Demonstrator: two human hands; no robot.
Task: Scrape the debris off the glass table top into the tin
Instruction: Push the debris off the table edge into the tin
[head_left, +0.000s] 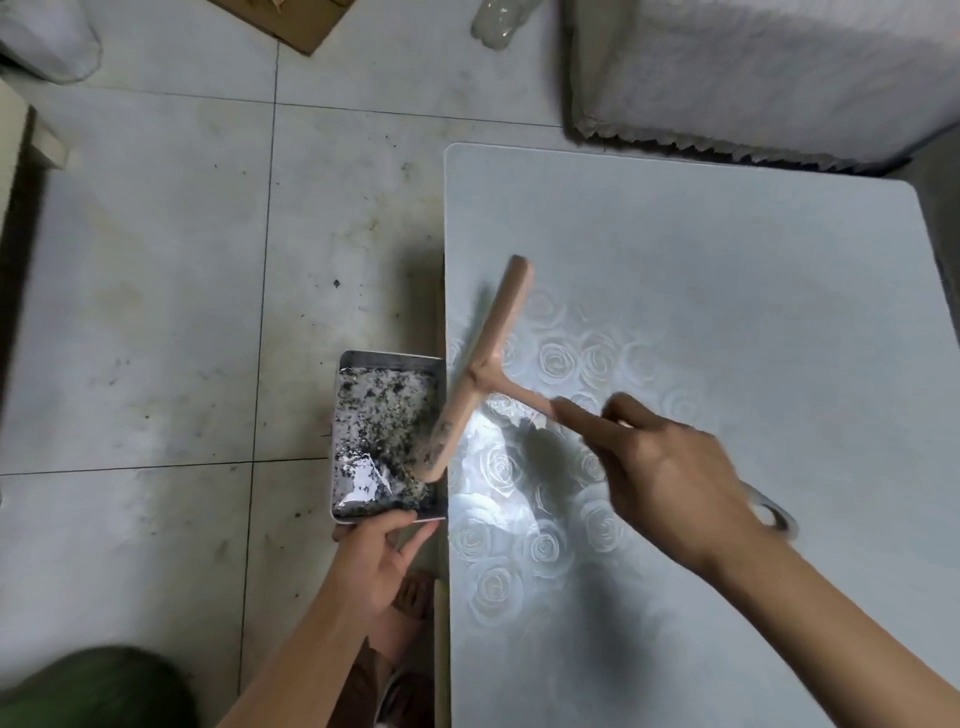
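A pale glass table top (727, 270) with a rose pattern fills the right half of the view. My right hand (670, 467) grips the handle of a pink T-shaped scraper (493, 353). Its long blade lies along the table's left edge, and its lower end, flecked with dark bits, reaches over the tin. The rectangular metal tin (363, 358) sits just beside the table's left edge, below its level, and holds dark and pale debris (382, 410) with a scrap of foil. My left hand (379, 556) holds the tin's near rim.
A tiled floor (182, 286) with scattered dark specks lies to the left. A fluffy white cover (753, 78) is beyond the table. At the top are a cardboard piece (296, 21) and a clear plastic bottle (498, 21). A tape roll (774, 512) shows behind my right wrist.
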